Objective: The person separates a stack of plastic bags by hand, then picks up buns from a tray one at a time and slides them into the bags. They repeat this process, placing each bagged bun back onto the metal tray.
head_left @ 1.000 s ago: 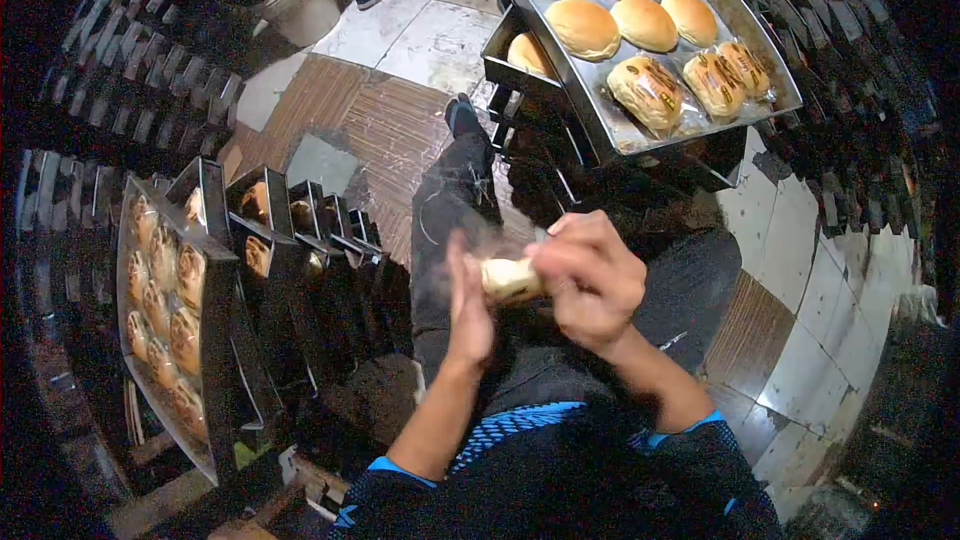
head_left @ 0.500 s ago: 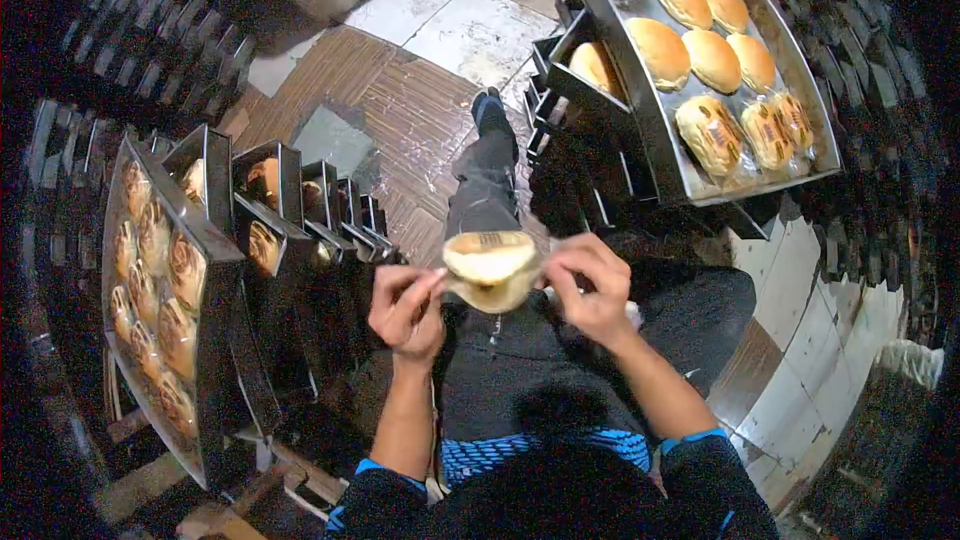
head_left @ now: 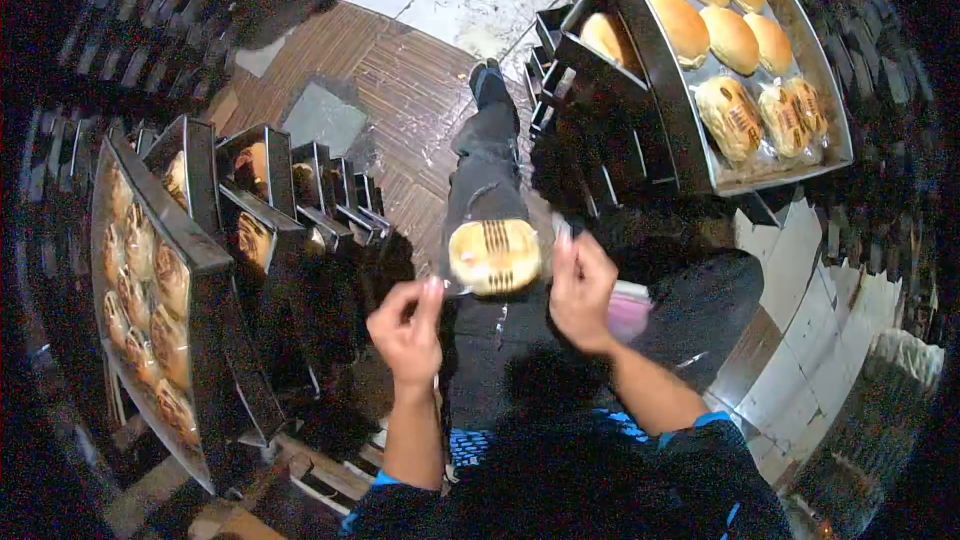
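A round bun in a clear plastic bag [head_left: 495, 257], printed with dark stripes, hangs between my hands above my leg. My left hand [head_left: 408, 332] pinches a corner of the bag at the bun's lower left. On the other side, my right hand [head_left: 583, 292] has thumb and fingers pressed together on a clear end of plastic, just right of the bun. Behind my right wrist, a pink and whitish bundle [head_left: 630, 310] rests on my lap, partly covered by the hand.
At upper right, a metal tray [head_left: 690, 155] holds plain buns [head_left: 728, 38] and a few bagged ones [head_left: 730, 120]. A tilted tray [head_left: 205, 250] of bagged swirled buns [head_left: 165, 335] stands at left. More stacked trays flank the tiled floor [head_left: 420, 80].
The bagged bun has turned, its striped print now facing me. My right hand has risen slightly and turned its fingers upward. The pink bundle has come into fuller view.
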Available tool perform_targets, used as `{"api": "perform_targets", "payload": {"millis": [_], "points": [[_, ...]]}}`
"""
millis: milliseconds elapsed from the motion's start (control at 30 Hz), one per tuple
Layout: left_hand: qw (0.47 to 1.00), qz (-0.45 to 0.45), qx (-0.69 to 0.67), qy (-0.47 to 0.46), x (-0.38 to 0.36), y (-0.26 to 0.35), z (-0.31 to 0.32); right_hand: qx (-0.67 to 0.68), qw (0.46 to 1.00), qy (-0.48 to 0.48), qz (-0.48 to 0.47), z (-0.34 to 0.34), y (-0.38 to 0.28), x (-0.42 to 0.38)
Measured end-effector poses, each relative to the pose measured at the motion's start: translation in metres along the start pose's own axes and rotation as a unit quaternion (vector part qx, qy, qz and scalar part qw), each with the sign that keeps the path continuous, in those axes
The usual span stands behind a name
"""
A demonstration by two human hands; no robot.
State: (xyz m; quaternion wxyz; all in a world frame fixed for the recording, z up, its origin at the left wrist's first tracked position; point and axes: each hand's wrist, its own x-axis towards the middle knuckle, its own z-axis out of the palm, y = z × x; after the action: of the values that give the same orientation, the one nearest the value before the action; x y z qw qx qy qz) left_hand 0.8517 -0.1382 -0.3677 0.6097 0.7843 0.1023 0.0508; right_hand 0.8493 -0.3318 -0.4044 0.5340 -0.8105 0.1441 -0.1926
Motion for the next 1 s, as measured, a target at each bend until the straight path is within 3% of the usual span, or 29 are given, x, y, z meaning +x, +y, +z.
{"api": "perform_targets", "payload": {"millis": [33, 133, 167, 200, 267, 300, 333, 400, 433, 467, 533, 567, 600, 633, 667, 700, 733, 800, 867, 933, 1000], "points": [[0.999, 0.009, 0.054, -0.001, -0.019, -0.01, -0.007, 0.006, 0.996, -0.048, 0.071, -0.005, 0.008, -0.024], [0.985, 0.059, 0.159, -0.011, -0.061, -0.02, -0.015, -0.077, 0.966, -0.216, 0.12, -0.028, 0.03, -0.057], [0.98, 0.102, 0.168, 0.013, -0.064, -0.021, -0.017, -0.023, 0.964, -0.249, 0.093, -0.036, 0.025, -0.046], [0.973, 0.144, 0.177, 0.04, -0.066, -0.022, -0.02, -0.12, 0.967, -0.216, 0.061, -0.048, 0.016, -0.037], [0.983, 0.091, 0.149, 0.063, -0.053, 0.012, -0.022, -0.116, 0.98, -0.128, 0.098, -0.065, -0.034, -0.003], [0.993, 0.041, 0.102, 0.051, -0.041, 0.031, -0.017, -0.073, 0.985, -0.152, -0.039, -0.061, -0.037, 0.006], [0.993, 0.057, 0.098, 0.03, -0.026, 0.036, -0.013, -0.03, 0.969, -0.171, -0.176, -0.054, -0.044, 0.013], [0.996, 0.012, 0.084, -0.027, 0.003, 0.034, -0.006, -0.069, 0.925, -0.265, -0.263, -0.032, -0.061, 0.019], [0.994, -0.013, 0.092, -0.059, 0.016, 0.032, -0.003, -0.077, 0.923, -0.316, -0.206, -0.016, -0.049, 0.021], [0.995, -0.065, 0.01, -0.071, 0.033, 0.033, 0.003, -0.094, 0.923, -0.341, -0.149, -0.014, -0.049, 0.043], [0.998, -0.031, -0.037, -0.034, 0.04, 0.02, 0.002, -0.062, 0.917, -0.389, -0.064, -0.045, -0.063, 0.075], [0.997, -0.041, -0.036, -0.05, 0.037, 0.028, -0.002, 0.014, 0.928, -0.371, -0.018, -0.065, -0.072, 0.09], [0.998, -0.052, -0.019, -0.039, 0.037, 0.021, -0.003, 0.005, 0.96, -0.256, -0.111, -0.081, -0.071, 0.104], [0.999, -0.032, -0.008, -0.031, 0.035, 0.008, 0.005, 0.024, 0.971, -0.198, -0.134, -0.101, -0.075, 0.127], [1.0, -0.013, 0.004, -0.023, 0.033, -0.003, 0.018, 0.157, 0.97, -0.185, 0.022, -0.118, -0.106, 0.145], [0.997, 0.022, 0.027, -0.063, 0.026, 0.012, 0.036, 0.065, 0.988, -0.138, 0.029, -0.136, -0.108, 0.176], [0.992, 0.057, 0.052, -0.102, 0.015, 0.03, 0.058, 0.093, 0.991, -0.093, 0.021, -0.14, -0.098, 0.211], [0.961, 0.192, 0.05, -0.195, -0.006, 0.032, 0.1, -0.031, 0.999, -0.005, 0.033, -0.142, -0.058, 0.292], [0.907, 0.282, 0.094, -0.299, -0.024, 0.037, 0.133, -0.171, 0.982, 0.078, -0.021, -0.139, -0.052, 0.313], [0.863, 0.271, 0.163, -0.395, -0.037, -0.005, 0.146, -0.345, 0.921, 0.137, -0.114, -0.14, -0.068, 0.293], [0.835, 0.262, 0.181, -0.449, -0.04, -0.022, 0.153, -0.201, 0.925, 0.16, -0.279, -0.129, -0.086, 0.225]]}}
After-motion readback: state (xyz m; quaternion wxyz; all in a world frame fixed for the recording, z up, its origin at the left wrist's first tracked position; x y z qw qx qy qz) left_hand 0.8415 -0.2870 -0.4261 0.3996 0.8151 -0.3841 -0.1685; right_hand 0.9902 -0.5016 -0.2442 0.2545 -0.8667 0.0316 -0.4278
